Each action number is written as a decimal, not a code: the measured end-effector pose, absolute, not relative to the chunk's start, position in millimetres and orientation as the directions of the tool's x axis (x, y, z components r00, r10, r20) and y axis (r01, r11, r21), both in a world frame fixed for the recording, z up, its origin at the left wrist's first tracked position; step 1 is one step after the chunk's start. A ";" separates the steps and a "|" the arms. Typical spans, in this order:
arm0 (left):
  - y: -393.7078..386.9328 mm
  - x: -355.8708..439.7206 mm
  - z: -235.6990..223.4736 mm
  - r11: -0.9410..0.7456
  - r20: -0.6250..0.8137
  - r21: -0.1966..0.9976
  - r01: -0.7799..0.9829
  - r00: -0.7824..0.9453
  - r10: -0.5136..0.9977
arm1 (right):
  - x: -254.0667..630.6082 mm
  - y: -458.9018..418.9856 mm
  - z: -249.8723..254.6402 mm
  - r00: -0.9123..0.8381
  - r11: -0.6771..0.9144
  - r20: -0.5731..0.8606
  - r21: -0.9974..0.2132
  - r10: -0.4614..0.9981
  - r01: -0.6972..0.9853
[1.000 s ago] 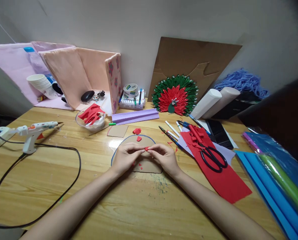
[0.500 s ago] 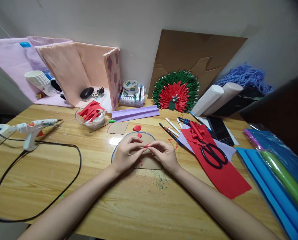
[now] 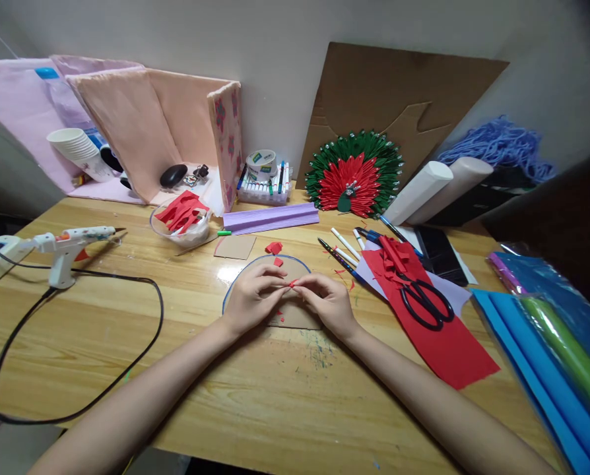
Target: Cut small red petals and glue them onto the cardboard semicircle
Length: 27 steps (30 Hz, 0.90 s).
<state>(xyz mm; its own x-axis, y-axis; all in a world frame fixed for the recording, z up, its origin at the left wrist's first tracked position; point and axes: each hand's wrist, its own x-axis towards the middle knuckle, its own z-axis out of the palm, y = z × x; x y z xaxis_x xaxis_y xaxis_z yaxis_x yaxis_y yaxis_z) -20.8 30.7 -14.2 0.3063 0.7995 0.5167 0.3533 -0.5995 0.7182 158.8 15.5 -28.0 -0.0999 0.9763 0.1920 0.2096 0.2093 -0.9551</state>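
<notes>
My left hand (image 3: 253,298) and my right hand (image 3: 328,302) meet above a piece of cardboard (image 3: 295,315) with a curved blue outline. Between their fingertips they pinch one small piece of red crepe paper (image 3: 292,284), mostly covered by the fingers. Both hands are closed on it, thumbs against forefingers. Beyond the hands, a folded red scrap (image 3: 278,262) lies on the cardboard, and another red scrap (image 3: 274,248) sits at its far edge. Tiny red bits lie on the cardboard between my wrists.
Black-handled scissors (image 3: 427,305) rest on a red crepe sheet (image 3: 453,356) at right, with markers (image 3: 345,244) beside it. A hot glue gun (image 3: 70,251) and its looped cord are at left. A bowl (image 3: 196,235) holds red strips. A green-and-red peacock (image 3: 352,175) leans on cardboard.
The camera view has shifted slightly. Both hands stay over the cardboard, still pinching the red paper, with only small finger movement.
</notes>
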 end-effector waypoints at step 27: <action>29.4 -23.6 -15.9 -0.721 0.596 0.558 0.411 0.406 0.693 | 159.2 14.3 -22.0 -0.187 0.403 0.358 -0.839 0.915 0.365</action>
